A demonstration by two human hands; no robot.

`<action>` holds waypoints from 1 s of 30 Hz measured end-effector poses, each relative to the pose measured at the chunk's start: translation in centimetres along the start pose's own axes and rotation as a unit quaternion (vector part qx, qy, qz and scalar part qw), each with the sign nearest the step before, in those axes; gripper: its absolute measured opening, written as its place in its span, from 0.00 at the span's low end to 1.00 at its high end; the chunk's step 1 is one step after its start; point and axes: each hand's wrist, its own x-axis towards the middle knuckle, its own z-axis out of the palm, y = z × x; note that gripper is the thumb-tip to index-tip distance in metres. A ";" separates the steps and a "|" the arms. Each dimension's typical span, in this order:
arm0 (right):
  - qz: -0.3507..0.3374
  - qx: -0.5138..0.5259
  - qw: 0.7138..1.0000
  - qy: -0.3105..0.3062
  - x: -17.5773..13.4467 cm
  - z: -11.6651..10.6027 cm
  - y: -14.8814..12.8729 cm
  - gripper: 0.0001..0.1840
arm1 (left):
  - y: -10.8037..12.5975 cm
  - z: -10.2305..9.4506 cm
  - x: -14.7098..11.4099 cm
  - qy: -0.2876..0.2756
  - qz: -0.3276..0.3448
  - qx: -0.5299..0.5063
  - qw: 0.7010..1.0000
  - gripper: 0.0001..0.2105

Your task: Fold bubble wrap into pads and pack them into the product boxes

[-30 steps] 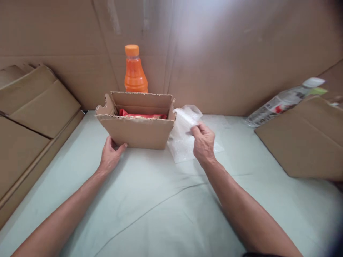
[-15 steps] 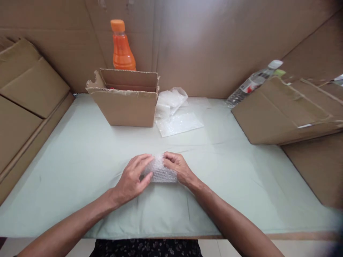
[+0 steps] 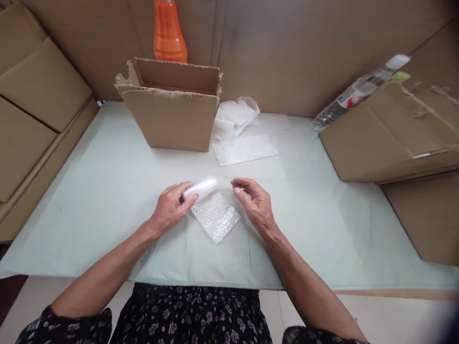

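Note:
My left hand (image 3: 172,204) is closed around the lower end of a bubble wrap roll (image 3: 202,187), with its thumb across the near side. The roll slants up to the right, and whether anything lies inside it I cannot tell. From the roll a loose flap of bubble wrap (image 3: 217,220) spreads flat on the cloth toward me. My right hand (image 3: 254,203) hovers just right of the roll, apart from it, with fingers curved, thumb and fingertips slightly separated and nothing visible between them.
An open cardboard box (image 3: 175,119) stands ahead, with an orange bottle (image 3: 170,38) behind it. Beside the box lie crumpled bubble wrap (image 3: 234,117) and a flat bubble wrap piece (image 3: 245,149). At right, a clear bottle (image 3: 353,98) leans by another box (image 3: 373,134). More boxes (image 3: 43,91) line the left.
The bubble wrap, gripped by both hands before, is now rolled up in my left hand with a flap laid out. My right hand has let go and moved right. The camera view has tilted down.

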 end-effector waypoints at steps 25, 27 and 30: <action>-0.298 -0.268 0.872 -0.282 -3.0 2.1 0.3 0.19 | -2.6 -0.3 2.2 0.100 0.097 0.142 0.980 0.20; -0.307 -0.270 0.869 -0.280 -2.9 1.7 0.0 0.18 | -2.3 0.0 2.5 0.092 0.055 0.116 0.987 0.09; -0.304 -0.263 0.872 -0.279 -2.4 -0.2 -1.1 0.18 | -2.1 -2.0 2.5 0.143 -0.005 0.094 0.985 0.09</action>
